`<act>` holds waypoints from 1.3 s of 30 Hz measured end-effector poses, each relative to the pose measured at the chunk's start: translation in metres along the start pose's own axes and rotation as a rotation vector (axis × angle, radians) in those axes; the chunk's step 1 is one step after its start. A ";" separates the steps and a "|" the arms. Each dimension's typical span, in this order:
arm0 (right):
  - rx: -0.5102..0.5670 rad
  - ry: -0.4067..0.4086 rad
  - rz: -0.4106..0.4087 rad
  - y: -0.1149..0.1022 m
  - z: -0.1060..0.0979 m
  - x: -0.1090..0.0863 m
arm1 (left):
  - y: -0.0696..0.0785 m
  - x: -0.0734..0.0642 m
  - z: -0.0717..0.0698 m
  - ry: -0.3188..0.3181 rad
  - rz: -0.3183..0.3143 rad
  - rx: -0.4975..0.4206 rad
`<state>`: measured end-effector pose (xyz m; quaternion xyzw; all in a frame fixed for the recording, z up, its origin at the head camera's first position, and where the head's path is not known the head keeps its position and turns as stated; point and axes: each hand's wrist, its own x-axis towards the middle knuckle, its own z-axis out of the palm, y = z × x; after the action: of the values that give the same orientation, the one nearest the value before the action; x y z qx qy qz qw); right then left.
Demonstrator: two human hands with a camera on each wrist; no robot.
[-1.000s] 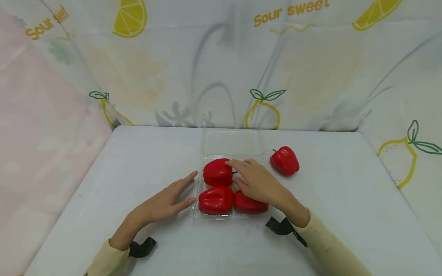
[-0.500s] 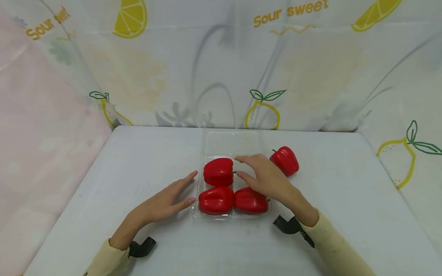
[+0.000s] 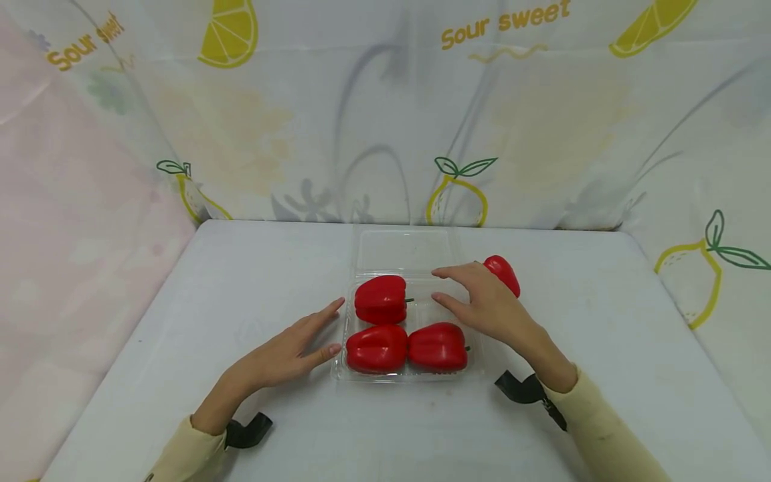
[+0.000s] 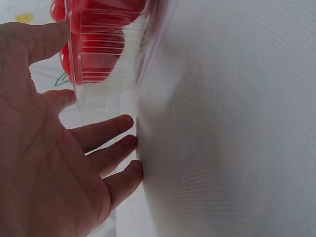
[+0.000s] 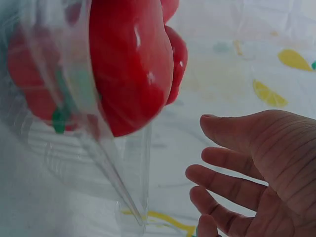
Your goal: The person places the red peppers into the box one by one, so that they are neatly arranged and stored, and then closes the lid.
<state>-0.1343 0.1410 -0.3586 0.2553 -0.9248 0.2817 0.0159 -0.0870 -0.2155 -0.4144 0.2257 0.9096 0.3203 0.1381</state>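
A clear plastic clamshell box [image 3: 397, 379] lies with its lid [image 3: 406, 249] folded back. Three red bell peppers sit in it: one at the back left [image 3: 381, 300], one at the front left [image 3: 376, 349] and one at the front right [image 3: 438, 347]. My left hand [image 3: 283, 355] rests along the box's left side, fingers spread; in the left wrist view its thumb [image 4: 47, 39] is at the rim. My right hand [image 3: 490, 304] hovers over the box's right edge, holding nothing. It partly hides a fourth bell pepper [image 3: 503, 273] outside the box.
The white table [image 3: 241, 268] extends to both sides of the box. A lemon-print cloth [image 3: 542, 134] hangs behind the table's back edge, and a pinkish cloth [image 3: 78, 234] stands on the left. The box's back right section shows bare plastic.
My right hand has left the back-left bell pepper and moved right, now covering part of the bell pepper outside. My left hand and the peppers in the box stay in place.
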 end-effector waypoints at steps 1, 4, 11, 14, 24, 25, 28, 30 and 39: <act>0.001 0.006 0.000 0.002 -0.001 -0.001 | 0.000 0.000 0.000 0.001 0.001 0.000; 0.002 0.026 -0.001 0.008 -0.005 -0.003 | 0.000 0.000 0.000 0.005 0.005 0.002; 0.004 0.047 0.018 0.024 -0.014 -0.006 | -0.003 0.000 0.001 0.002 0.000 -0.006; 0.004 0.045 0.036 0.032 -0.017 -0.007 | -0.003 0.000 0.001 0.000 -0.002 -0.013; 0.009 0.075 0.072 0.056 -0.020 -0.010 | -0.005 0.001 0.001 0.007 0.008 -0.015; 0.009 0.080 0.075 0.058 -0.020 -0.010 | -0.005 0.001 0.001 0.007 0.008 -0.015; 0.009 0.085 0.078 0.064 -0.020 -0.010 | -0.005 0.000 0.001 0.007 0.003 -0.014; 0.014 0.084 0.081 0.066 -0.021 -0.010 | -0.004 0.000 0.001 0.005 0.000 -0.014; -0.004 0.044 0.105 0.074 -0.022 -0.013 | -0.004 0.000 0.001 0.006 -0.003 -0.009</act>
<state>-0.1618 0.2114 -0.3805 0.2003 -0.9368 0.2859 0.0219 -0.0882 -0.2177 -0.4183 0.2225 0.9089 0.3249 0.1369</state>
